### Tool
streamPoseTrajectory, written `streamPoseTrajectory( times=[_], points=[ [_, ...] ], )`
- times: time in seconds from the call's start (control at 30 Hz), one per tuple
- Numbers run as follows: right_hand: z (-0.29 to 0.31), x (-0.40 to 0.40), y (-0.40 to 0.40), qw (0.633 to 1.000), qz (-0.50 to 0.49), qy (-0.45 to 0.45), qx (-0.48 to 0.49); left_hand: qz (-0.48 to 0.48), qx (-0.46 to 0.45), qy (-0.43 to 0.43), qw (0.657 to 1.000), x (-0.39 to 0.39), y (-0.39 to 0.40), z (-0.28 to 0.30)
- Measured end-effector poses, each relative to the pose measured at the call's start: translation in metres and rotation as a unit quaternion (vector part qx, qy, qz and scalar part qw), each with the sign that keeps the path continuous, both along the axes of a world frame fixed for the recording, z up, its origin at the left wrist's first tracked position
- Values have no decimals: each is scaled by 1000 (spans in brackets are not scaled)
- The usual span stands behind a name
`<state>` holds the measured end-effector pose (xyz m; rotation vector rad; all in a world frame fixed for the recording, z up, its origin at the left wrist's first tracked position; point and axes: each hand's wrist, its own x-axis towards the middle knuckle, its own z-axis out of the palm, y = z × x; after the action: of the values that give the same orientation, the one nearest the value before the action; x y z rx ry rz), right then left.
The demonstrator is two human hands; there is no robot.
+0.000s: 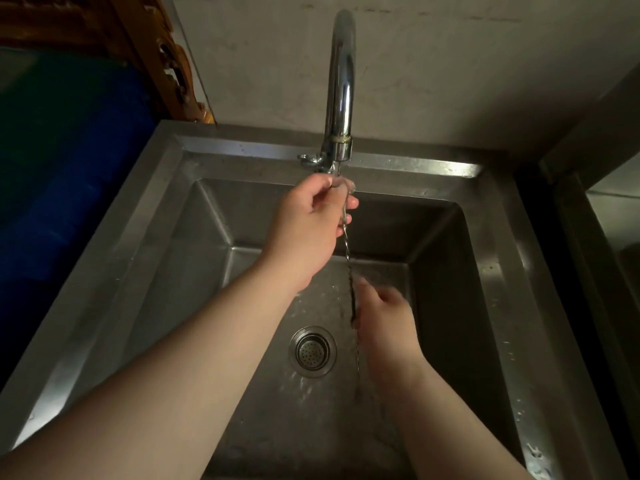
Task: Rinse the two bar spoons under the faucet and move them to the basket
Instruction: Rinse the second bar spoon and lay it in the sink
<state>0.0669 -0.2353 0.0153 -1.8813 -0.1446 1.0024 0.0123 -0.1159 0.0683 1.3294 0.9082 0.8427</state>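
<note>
A long bar spoon (348, 258) with a twisted metal stem hangs almost upright over the steel sink (145, 216). My left hand (308, 230) grips its upper end right under the outlet of the chrome faucet (341, 88), where water runs over my fingers. My right hand (384, 320), blurred, closes around the stem's lower part, and the thin tip sticks out below it. Only one spoon can be made out. No basket is in sight.
The round drain strainer (312, 351) sits in the wet sink floor, left of my right hand. A blue container (69, 161) stands left of the sink, with carved wood behind it. A second steel surface (609, 216) is at the right edge.
</note>
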Motion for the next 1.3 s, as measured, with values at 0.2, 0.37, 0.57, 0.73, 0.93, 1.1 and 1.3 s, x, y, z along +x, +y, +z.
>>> streamPoseTrajectory(
  times=[0.2, 0.37, 0.57, 0.73, 0.93, 1.1, 1.3],
  points=[
    [34, -2, 45, 969, 120, -72, 204, -16, 18, 19, 1000, -6, 0, -5],
    [39, -3, 59, 963, 116, -45, 239, -21, -3, 30, 999, -18, 10, -4],
    [42, -1, 68, 958, 126, -48, 255, -40, 0, 34, 999, -20, 18, 1],
    [29, 0, 56, 956, 151, -74, 241, 45, -10, -42, 998, -14, 15, 2],
    [21, 12, 54, 953, 162, -201, 161, 53, -115, -54, 990, -14, 14, -16],
    [30, 20, 66, 924, 229, -270, 142, 76, -148, -54, 985, -12, 7, -29],
    [29, 35, 58, 896, 312, -313, 41, 175, -194, -105, 960, -22, 20, -22]
  ],
)
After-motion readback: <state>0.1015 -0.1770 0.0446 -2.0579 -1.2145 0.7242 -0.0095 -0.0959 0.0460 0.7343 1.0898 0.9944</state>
